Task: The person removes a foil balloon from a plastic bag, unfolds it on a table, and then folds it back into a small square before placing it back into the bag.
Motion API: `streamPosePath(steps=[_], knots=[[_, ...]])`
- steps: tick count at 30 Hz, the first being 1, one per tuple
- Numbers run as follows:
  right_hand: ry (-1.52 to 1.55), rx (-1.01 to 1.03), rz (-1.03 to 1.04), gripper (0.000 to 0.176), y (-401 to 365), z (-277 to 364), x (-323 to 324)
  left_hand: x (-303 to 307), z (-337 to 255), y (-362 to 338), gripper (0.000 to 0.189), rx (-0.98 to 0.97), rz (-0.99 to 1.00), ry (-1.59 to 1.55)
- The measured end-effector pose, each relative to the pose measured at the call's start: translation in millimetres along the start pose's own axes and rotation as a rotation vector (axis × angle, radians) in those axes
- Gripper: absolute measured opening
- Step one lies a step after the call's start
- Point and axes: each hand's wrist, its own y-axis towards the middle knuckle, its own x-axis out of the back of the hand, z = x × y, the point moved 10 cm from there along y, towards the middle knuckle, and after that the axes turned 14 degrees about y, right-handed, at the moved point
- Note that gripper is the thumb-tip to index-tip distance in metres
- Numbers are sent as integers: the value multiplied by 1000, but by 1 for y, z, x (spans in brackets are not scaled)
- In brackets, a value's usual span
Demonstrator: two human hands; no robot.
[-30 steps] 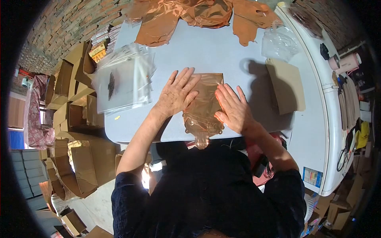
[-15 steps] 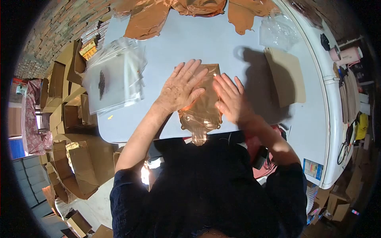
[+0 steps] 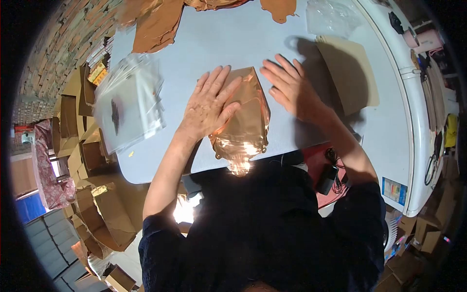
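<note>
A flattened copper-coloured foil balloon (image 3: 245, 124) lies folded on the pale table (image 3: 224, 44), its neck hanging over the near edge. My left hand (image 3: 210, 103) presses flat on the foil's left part, fingers spread. My right hand (image 3: 290, 86) hovers open just right of the foil's top corner, holding nothing, fingers apart.
A stack of clear plastic bags (image 3: 127, 104) lies at the left. A brown card sheet (image 3: 349, 73) lies at the right. More copper foil pieces (image 3: 158, 27) sit at the far edge. Cardboard boxes (image 3: 104, 204) crowd the floor on the left. A white appliance (image 3: 418, 112) borders the right.
My right hand has lifted off the foil and moved right and away. The foil's right side is now folded inward. My left hand stays pressed on it.
</note>
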Motion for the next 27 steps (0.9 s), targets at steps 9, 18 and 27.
streamPosePath(steps=[9, 18, 27], knots=[[144, -95, 45, 49, -56, 62, -5, 7, -2, 1, 63, 10, -35, -8], [198, -101, -67, 46, -60, 81, 4, 6, 0, 2, 65, 20, -29, -30], [561, -277, -271, 59, -49, 97, 4, 3, 3, -1, 63, 8, -54, -47]])
